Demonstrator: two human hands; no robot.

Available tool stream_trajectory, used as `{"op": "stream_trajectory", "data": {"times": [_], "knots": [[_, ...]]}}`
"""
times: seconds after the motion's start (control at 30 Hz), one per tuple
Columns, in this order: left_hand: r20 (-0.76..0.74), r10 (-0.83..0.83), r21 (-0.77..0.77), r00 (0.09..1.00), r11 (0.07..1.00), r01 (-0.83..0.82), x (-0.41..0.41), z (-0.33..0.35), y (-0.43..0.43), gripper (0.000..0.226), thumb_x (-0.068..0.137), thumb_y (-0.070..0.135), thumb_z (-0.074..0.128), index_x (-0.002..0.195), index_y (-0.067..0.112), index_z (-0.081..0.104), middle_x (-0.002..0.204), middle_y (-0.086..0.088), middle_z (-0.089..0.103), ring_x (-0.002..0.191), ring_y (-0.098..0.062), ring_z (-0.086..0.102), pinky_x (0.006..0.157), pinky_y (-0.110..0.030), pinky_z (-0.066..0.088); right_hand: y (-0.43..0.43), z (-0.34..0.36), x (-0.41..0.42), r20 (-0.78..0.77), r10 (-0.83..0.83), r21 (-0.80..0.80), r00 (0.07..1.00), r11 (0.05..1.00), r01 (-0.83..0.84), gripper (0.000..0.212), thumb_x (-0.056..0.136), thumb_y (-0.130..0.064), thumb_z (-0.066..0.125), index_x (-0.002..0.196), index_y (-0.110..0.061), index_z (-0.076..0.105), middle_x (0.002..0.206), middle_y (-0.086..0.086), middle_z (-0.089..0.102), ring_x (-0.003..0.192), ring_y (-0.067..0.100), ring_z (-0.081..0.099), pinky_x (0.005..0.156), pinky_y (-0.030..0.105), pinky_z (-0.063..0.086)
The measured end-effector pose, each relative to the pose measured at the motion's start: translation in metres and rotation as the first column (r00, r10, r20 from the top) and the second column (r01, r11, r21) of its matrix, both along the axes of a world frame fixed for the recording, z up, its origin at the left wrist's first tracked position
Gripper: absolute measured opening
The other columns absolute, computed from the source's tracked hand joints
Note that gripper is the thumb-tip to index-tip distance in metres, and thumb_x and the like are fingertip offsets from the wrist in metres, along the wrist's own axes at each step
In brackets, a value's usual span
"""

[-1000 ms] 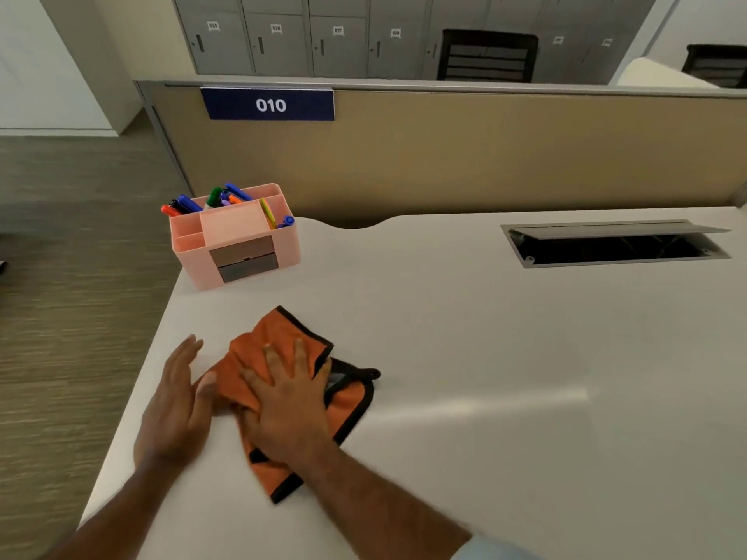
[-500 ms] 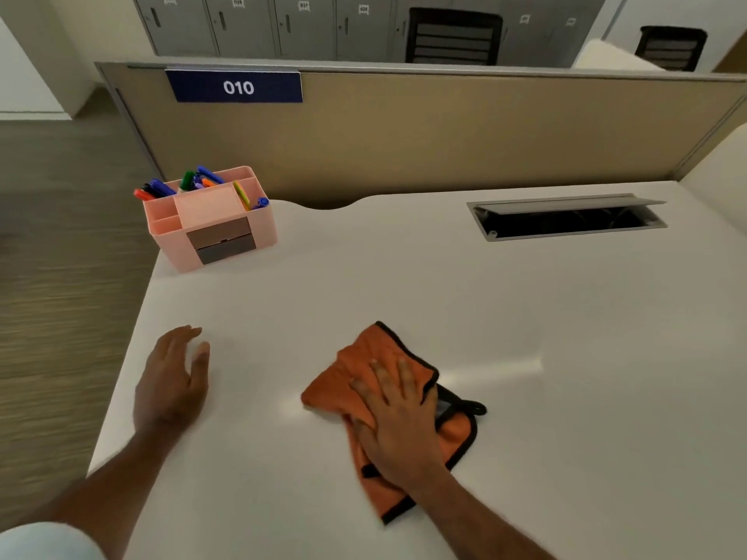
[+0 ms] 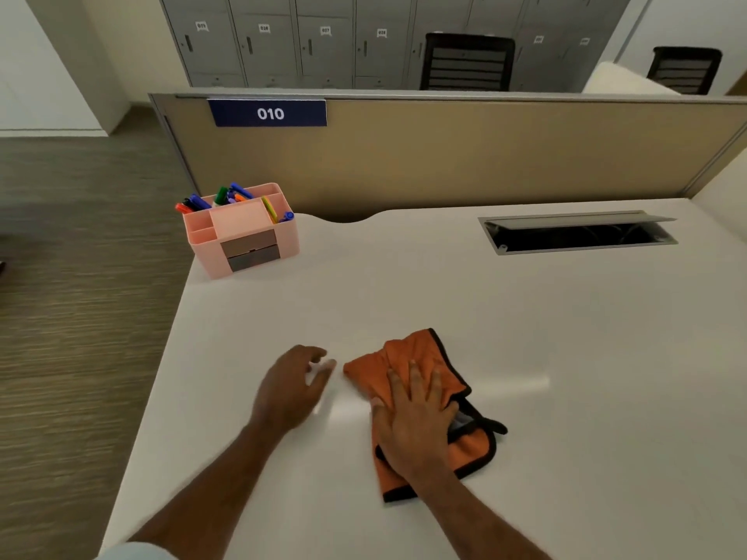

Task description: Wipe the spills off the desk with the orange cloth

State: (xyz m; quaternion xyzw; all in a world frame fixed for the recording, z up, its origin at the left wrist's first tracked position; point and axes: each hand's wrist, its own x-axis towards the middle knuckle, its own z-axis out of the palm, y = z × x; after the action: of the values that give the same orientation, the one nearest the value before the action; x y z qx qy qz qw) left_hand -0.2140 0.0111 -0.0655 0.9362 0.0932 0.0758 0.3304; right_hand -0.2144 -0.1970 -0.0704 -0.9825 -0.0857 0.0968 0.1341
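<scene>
The orange cloth (image 3: 408, 359) with black trim lies crumpled on the white desk (image 3: 586, 398), near the front middle. My right hand (image 3: 416, 422) presses flat on it, fingers spread, covering its centre. My left hand (image 3: 289, 388) is just left of the cloth, a small gap between its fingertips and the cloth's edge. It is blurred, fingers loosely apart, holding nothing. I cannot make out any spill; only a pale glare streak shows on the desk by the cloth.
A pink organiser (image 3: 242, 236) with coloured pens stands at the desk's back left corner. An open cable hatch (image 3: 578, 236) sits at the back right. A tan partition (image 3: 465, 155) bounds the far edge. The desk's left edge drops to carpet (image 3: 81, 317).
My right hand slid the cloth to the right across the desk, away from the left edge. In the last half second my left hand moved right, close to the cloth.
</scene>
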Motion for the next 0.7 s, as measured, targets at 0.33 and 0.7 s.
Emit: {"op": "stream_trajectory", "data": {"times": [0.33,0.7], "knots": [[-0.359,0.034,0.061,0.933,0.998,-0.013,-0.005,0.022,-0.026,0.041,0.080,0.047,0.056,0.110,0.019,0.061,0.105,0.000,0.065,0.093,-0.020,0.063,0.075,-0.032,0.050,-0.005,0.010,-0.018,0.039,0.313,0.131,0.949,0.940,-0.315,0.054,0.094,-0.060,0.018,0.144,-0.040,0.023,0.157,-0.001,0.027,0.146,0.027,0.020,0.110,0.058,0.026],[-0.286,0.258,0.033,0.923,0.965,-0.259,-0.081,0.009,0.077,0.020,0.081,0.029,0.068,0.099,0.021,0.066,0.096,0.004,0.065,0.082,-0.009,0.058,0.070,-0.024,0.042,0.083,0.000,-0.039,0.007,0.618,0.148,0.786,0.777,-0.612,0.053,0.095,-0.064,0.016,0.143,-0.044,0.027,0.162,-0.004,0.015,0.149,0.033,0.000,0.108,0.071,0.004]]}}
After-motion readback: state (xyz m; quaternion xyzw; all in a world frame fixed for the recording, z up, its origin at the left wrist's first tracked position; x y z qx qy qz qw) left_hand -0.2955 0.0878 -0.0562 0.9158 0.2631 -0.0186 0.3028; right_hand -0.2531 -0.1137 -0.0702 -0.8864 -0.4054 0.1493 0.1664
